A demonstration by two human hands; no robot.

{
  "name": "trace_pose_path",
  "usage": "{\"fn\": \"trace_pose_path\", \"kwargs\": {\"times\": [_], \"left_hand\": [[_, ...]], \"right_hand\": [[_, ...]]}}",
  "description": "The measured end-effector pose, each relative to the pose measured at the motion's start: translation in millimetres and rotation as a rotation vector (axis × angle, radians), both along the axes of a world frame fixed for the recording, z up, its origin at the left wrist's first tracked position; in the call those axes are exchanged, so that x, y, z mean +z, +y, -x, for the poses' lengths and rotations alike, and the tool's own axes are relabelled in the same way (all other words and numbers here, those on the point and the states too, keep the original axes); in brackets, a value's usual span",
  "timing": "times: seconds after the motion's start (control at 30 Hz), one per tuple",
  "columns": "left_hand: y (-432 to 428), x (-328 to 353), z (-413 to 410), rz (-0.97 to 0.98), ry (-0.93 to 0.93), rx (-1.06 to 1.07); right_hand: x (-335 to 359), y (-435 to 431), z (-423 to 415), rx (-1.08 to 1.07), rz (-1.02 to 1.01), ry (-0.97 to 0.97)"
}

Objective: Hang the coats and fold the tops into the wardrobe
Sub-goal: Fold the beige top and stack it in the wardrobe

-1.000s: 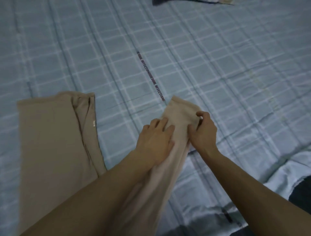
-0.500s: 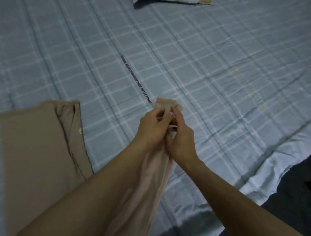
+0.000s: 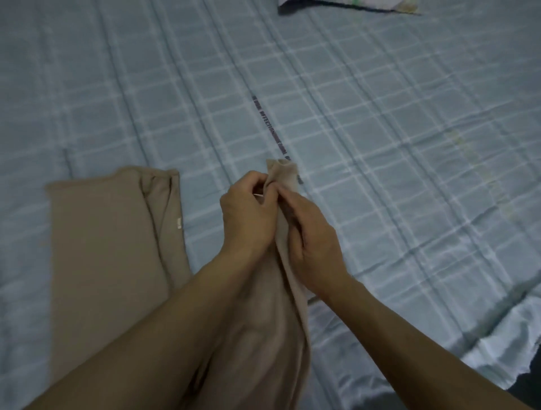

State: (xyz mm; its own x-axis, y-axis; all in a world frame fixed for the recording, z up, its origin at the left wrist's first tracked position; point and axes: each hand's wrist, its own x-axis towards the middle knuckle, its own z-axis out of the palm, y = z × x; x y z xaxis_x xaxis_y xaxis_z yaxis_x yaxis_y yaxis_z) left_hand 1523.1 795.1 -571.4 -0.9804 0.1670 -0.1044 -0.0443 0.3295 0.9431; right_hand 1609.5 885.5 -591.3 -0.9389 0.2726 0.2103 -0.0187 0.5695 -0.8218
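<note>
My left hand (image 3: 248, 210) and right hand (image 3: 310, 231), spread flat 1 second ago, have drawn together and now pinch the beige top (image 3: 278, 336) by its bunched cuff (image 3: 282, 172) over the bed (image 3: 380, 146). Probably I'm gathering the sleeve to fold.

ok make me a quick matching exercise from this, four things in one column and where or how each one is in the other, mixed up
Things:
1 tan top
2 pale garment
3 bedspread
4 patterned cloth

States:
A at the far edge of the view
B blue checked, under the clothes
C lying flat on the left
D gripped by left hand and right hand

Pairs: 1-C, 2-D, 3-B, 4-A
</note>
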Motion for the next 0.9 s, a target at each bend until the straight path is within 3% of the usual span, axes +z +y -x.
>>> {"fn": "trace_pose_path", "kwargs": {"times": [0.17, 0.33, 0.47, 0.6, 0.73, 0.9], "left_hand": [[-79.4, 13.3, 34.7, 0.068, 0.070, 0.110], [-177.0, 35.1, 69.4, 0.144, 0.114, 0.233], [-255.0, 27.9, 114.6, 0.252, -0.019, 0.367], [-295.2, -4.8, 121.1, 0.513, -0.246, 0.244], [-307.4, -22.3, 92.6, 0.487, -0.046, 0.196], [-328.7, -31.8, 82.5, 0.610, 0.101, 0.033]], "right_hand": [[-1.5, -62.3, 44.4, 0.155, -0.198, 0.092], [6.8, -140.2, 79.6, 0.285, -0.295, -0.012], [12.6, -207.4, 102.7, 0.412, -0.386, -0.142], [-6.2, -237.7, 96.1, 0.467, -0.539, -0.333], [-26.8, -237.0, 80.7, 0.445, -0.643, -0.462], [-29.1, -246.9, 83.3, 0.308, -0.600, -0.407]]}}
